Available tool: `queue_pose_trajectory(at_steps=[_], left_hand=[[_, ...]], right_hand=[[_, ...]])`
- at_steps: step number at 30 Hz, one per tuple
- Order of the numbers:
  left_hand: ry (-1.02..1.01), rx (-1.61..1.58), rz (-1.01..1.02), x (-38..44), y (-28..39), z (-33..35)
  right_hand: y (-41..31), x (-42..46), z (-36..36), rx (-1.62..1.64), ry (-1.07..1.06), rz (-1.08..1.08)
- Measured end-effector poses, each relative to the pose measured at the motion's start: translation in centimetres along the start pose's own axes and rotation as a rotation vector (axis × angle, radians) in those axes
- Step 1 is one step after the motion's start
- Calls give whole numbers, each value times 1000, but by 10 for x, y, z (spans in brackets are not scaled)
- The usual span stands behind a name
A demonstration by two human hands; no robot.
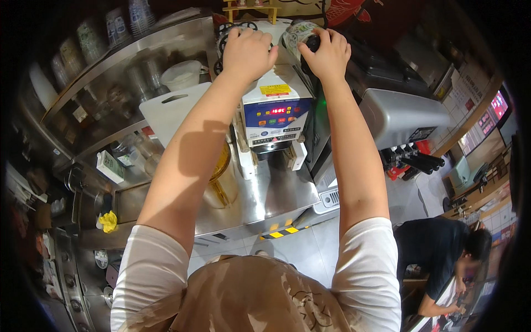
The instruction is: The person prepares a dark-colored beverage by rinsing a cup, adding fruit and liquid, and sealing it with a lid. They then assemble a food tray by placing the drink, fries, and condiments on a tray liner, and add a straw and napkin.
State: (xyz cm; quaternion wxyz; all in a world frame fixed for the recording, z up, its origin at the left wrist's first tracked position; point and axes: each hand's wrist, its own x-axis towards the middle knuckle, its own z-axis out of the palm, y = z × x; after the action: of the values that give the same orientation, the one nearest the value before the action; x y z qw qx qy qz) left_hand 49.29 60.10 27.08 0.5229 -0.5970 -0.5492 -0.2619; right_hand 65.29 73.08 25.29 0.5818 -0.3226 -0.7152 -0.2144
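Observation:
Both my arms stretch forward over a cup sealing machine (277,112), which has a blue control panel and a lit red display. My left hand (249,54) is behind its top, fingers curled down over a dark object with black ring shapes (226,31); how firmly it holds this is hidden. At the back right, my right hand (328,54) is around the black part (313,42) of a rounded vessel with a green and white floral pattern (299,34). Under my left forearm stands a clear pitcher with a yellow-brown rim (222,164) on the steel counter (265,195).
A white cutting board (166,110) leans at the left, below a shelf with stacked cups (116,27). On the right stands a grey dispensing machine (398,114) with several black levers (419,159). A person in dark clothing (433,245) bends over a counter at lower right.

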Motion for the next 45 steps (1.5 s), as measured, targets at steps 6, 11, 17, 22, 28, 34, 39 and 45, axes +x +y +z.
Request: queue_pose_trajectory(at_steps=[6, 11, 17, 22, 28, 34, 39, 45], left_hand=[[24, 3, 16, -1, -2, 2], [57, 11, 35, -1, -3, 7], [3, 32, 18, -2, -2, 3], [-22, 23, 6, -1, 0, 2], [-82, -37, 3, 2, -2, -5], [133, -509, -90, -30, 0, -93], [128, -937, -353, -158, 14, -206], [-142, -953, -906, -296, 25, -285]], right_hand=[[-3, 0, -2, -26, 3, -17], [0, 0, 1, -38, 22, -36], [-2, 1, -3, -38, 11, -65], [0, 0, -2, -34, 9, -58], [-5, 0, -12, 34, 39, -64], [-37, -117, -84, 579, -164, -20], [-56, -240, -94, 495, -768, 78], [-91, -242, -58, 296, -1083, 139]])
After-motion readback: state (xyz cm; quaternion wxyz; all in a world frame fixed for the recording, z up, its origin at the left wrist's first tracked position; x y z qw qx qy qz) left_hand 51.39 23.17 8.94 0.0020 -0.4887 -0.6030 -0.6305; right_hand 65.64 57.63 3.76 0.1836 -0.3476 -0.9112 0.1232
